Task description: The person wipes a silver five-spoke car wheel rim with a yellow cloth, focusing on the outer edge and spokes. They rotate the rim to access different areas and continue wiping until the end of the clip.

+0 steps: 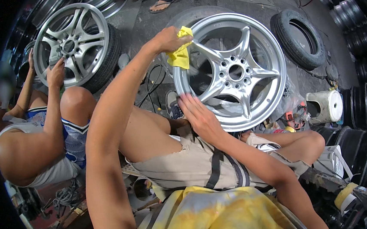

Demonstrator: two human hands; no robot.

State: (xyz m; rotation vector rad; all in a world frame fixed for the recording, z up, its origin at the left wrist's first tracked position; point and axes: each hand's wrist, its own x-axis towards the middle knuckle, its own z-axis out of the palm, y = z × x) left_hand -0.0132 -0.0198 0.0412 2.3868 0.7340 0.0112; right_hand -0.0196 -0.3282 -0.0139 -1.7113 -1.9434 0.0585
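A silver alloy wheel (245, 99) with several spokes leans face up in front of my knees. At its upper left edge my left hand (170, 39) is closed around a bright yellow cloth (180, 58), which hangs down over the rim. My right hand (199, 118) lies on the lower left of the rim with fingers stretched out, the fingertips smeared by motion. Nothing shows in that hand. Beneath the wheel's far side, a grey round shape looks like a tyre, mostly hidden.
On my left, a co-worker (34, 139) holds a grey block-like thing against another silver wheel (80, 34). A tyre (300, 40) lies at the far right. Beside my left knee stand a white bucket-like stool (331, 106) and stacked dark rims (359, 154). Another person's sandalled foot (161, 5) is beyond the wheel.
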